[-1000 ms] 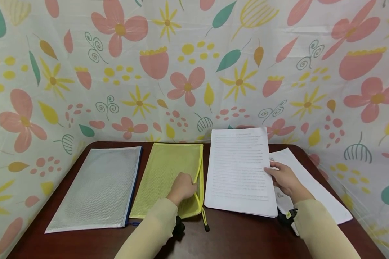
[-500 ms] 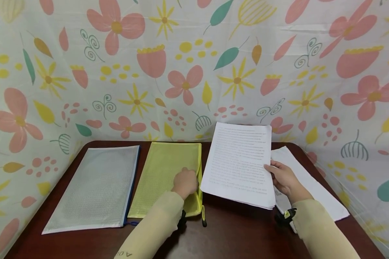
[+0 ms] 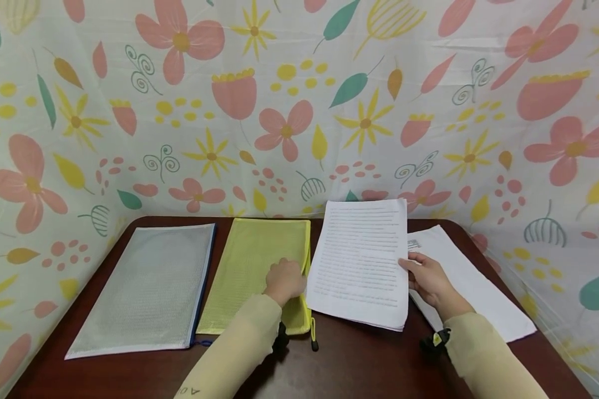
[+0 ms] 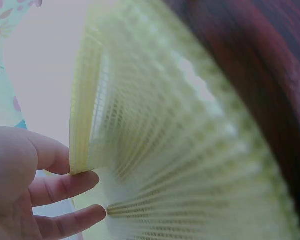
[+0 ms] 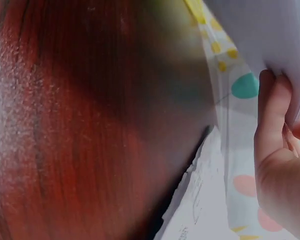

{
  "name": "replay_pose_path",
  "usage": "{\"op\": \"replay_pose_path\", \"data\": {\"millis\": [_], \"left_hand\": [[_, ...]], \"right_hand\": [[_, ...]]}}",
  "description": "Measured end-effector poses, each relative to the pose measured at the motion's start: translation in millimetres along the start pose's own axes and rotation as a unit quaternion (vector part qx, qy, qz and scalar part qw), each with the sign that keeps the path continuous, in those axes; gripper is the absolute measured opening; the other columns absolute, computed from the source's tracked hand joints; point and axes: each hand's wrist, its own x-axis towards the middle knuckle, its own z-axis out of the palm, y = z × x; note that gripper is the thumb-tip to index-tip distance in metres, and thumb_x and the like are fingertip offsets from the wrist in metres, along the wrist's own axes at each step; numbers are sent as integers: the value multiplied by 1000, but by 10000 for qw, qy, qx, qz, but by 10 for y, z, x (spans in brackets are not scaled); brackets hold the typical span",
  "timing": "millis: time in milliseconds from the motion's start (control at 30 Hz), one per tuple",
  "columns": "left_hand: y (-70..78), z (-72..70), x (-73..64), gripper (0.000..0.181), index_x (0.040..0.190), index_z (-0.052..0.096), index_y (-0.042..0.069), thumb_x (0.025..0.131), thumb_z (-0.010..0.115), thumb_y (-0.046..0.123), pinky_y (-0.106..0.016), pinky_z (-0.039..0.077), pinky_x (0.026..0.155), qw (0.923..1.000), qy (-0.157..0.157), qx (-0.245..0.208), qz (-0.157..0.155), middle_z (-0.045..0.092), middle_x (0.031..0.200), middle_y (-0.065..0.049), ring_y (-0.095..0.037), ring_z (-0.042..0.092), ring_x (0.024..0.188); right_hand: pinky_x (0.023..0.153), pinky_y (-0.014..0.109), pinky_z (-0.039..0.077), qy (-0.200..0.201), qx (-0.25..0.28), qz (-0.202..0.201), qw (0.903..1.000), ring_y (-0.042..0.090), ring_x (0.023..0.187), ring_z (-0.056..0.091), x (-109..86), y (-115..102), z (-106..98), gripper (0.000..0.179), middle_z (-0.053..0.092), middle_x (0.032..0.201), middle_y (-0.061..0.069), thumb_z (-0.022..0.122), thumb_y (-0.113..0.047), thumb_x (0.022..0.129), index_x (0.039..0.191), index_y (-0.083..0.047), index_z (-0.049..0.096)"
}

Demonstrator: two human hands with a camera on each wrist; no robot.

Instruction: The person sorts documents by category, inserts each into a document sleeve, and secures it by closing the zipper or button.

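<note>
My left hand (image 3: 284,280) pinches the zipper edge of a yellow mesh zip pouch (image 3: 259,244), lifting its upper layer. In the left wrist view, the pouch's mesh (image 4: 190,150) bulges open beside the fingers. With thumb above and fingers behind, my right hand (image 3: 429,280) grips the right edge of a stack of printed paper (image 3: 359,260). The stack is raised and tilted, its lower left corner overlapping the pouch's right edge. Seen from the right wrist, the fingers (image 5: 272,110) support the underside of the sheets.
A white mesh pouch with a blue zipper (image 3: 145,288) lies at the left of the dark red table (image 3: 339,366). More white papers (image 3: 479,293) lie at the right, under my right forearm. A floral curtain (image 3: 299,111) hangs behind the table.
The paper stack first rose slightly, then came lower and further left in my right hand, to the yellow pouch's right edge. My left hand keeps its hold on the pouch.
</note>
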Motion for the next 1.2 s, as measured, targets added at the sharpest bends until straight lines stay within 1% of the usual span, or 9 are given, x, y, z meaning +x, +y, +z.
{"op": "replay_pose_path", "data": {"millis": [133,200,267,333,400,567,733,1000,1200], "left_hand": [[36,-10,-10,20,74,59,5,88,52,18,-44,46,65,9995,107,-286,-76,56,96,-16,-33,53,89],[58,-12,-25,23,65,53,8,87,51,15,-41,45,57,9986,193,-486,-91,57,87,-14,-29,54,78],[66,2,-35,29,58,45,12,86,49,13,-35,41,47,9975,272,-640,-121,53,76,-9,-22,49,63],[74,25,-42,32,56,40,13,86,49,11,-29,35,40,9962,353,-794,-92,48,69,-6,-16,41,53],[82,49,-51,30,57,41,13,86,50,10,-26,33,36,9945,445,-946,-40,46,69,-5,-13,39,48],[101,81,-58,23,64,50,9,87,51,11,-26,36,40,9909,695,-1151,85,50,78,-6,-16,44,52],[80,109,-52,25,63,46,11,87,49,11,-29,36,43,9872,880,-1327,81,49,75,-6,-17,43,52],[30,150,-38,24,63,50,10,87,49,12,-30,36,48,9864,981,-1304,170,51,76,-4,-18,46,57],[8,163,-35,23,66,53,8,88,49,11,-30,38,49,9865,985,-1292,214,53,78,-5,-18,48,60]], "right_hand": [[60,25,55,-30,94,-66,9999,7,70,67,-19,-39,14,34,67,78,-7,53,-13,96,123,2,39],[59,25,55,-37,118,-111,9999,7,69,67,-34,-72,31,32,68,78,-7,53,-12,96,121,2,40],[59,24,55,-52,112,-138,9998,7,69,67,-45,-104,67,33,67,78,-6,53,-12,95,122,4,41],[60,23,55,-73,19,-160,9998,7,69,67,-58,-136,111,36,67,78,-6,53,-12,95,124,6,40],[60,23,55,-102,-105,-168,9998,7,69,67,-66,-158,159,40,67,78,-6,54,-12,95,126,9,38],[62,24,56,-161,-405,-146,9989,7,70,68,-70,-179,261,45,67,80,-6,53,-13,95,129,11,37],[62,25,56,-181,-375,-91,9991,8,70,69,-52,-164,282,44,68,80,-5,54,-13,95,128,11,39],[65,26,57,-695,-450,-74,9965,11,70,70,-32,-176,196,49,69,80,-1,54,-11,95,129,19,35],[64,25,56,-1047,-491,123,9932,11,69,70,10,-202,146,51,69,79,1,55,-8,94,128,22,31]]}}
